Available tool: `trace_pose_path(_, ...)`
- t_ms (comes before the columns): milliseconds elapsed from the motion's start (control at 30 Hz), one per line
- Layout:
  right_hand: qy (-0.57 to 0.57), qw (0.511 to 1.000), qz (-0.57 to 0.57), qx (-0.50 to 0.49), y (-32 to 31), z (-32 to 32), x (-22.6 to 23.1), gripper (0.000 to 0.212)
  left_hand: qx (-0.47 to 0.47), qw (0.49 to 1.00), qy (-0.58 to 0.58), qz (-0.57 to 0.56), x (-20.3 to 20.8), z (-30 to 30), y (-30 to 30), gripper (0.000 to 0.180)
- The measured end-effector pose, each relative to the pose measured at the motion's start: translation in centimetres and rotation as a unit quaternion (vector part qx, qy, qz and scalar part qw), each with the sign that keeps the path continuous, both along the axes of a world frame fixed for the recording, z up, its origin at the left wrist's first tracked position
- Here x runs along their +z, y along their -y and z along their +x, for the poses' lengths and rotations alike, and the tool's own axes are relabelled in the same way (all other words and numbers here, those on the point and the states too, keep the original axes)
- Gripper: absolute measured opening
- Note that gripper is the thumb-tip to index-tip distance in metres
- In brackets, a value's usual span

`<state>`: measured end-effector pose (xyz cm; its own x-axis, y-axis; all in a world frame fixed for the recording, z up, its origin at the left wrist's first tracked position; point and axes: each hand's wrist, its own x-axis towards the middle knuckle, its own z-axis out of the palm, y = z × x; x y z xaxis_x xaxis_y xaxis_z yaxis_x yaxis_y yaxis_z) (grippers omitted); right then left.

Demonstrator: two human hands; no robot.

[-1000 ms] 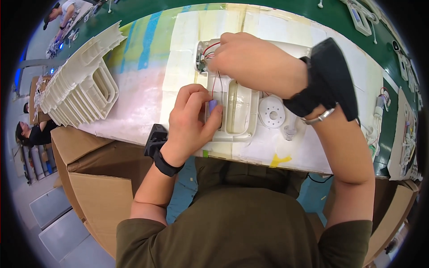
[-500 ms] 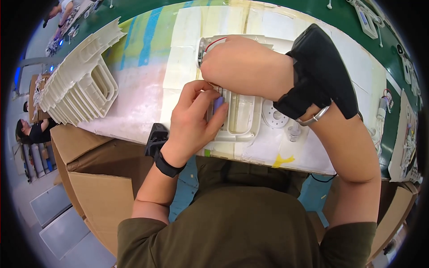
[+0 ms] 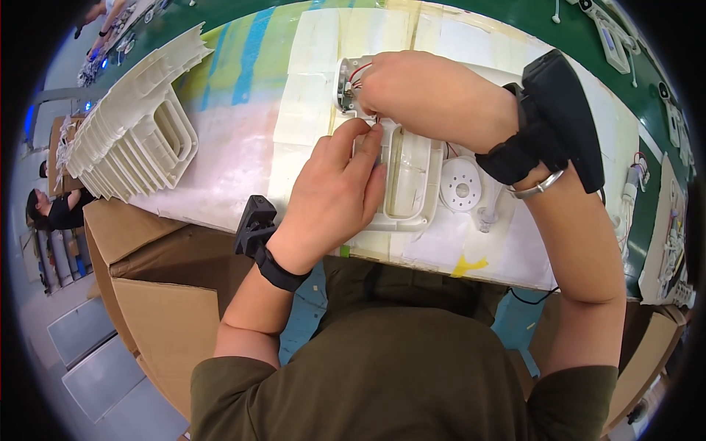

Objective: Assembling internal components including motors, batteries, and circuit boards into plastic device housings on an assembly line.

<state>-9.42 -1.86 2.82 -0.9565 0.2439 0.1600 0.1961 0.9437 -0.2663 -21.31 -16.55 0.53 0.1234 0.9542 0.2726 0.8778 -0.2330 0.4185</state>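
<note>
The housing (image 3: 432,184) looks smooth plastic, the box (image 3: 168,317) matt cardboard.

- Appears to be an assembly workshop.
- Shows ribbed white plastic housings (image 3: 132,121) stacked beside a paper-covered worktable area (image 3: 239,151).
- Includes a white casing (image 3: 429,180) lying open, red wires (image 3: 359,71) exposed.
- Has an open cardboard box (image 3: 165,312) below.
- Extends to a green surface (image 3: 522,26) bearing white parts (image 3: 610,45), with co-workers (image 3: 62,213) far left.

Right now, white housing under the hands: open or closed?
Open: the white housing has red wires lying uncovered at its upper-left end.
</note>
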Motion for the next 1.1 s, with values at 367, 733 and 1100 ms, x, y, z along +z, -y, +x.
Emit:
trace_pose_path(367,0.057,0.998,0.036,-0.014,0.8,0.0,1.2,0.009,-0.002,1.000,-0.006,-0.001,-0.2,0.1,-0.1,0.041)
trace_pose_path(733,0.062,0.997,0.044,-0.006,0.2,0.1,0.4,0.010,-0.003,0.994,-0.109,0.018,0.4,0.5,-1.0,0.037)
trace_pose_path(1100,-0.179,0.928,-0.110,-0.307,10.2,13.4,-0.8,0.036,0.007,0.995,0.069,0.077,2.3,-1.1,2.2,0.039)
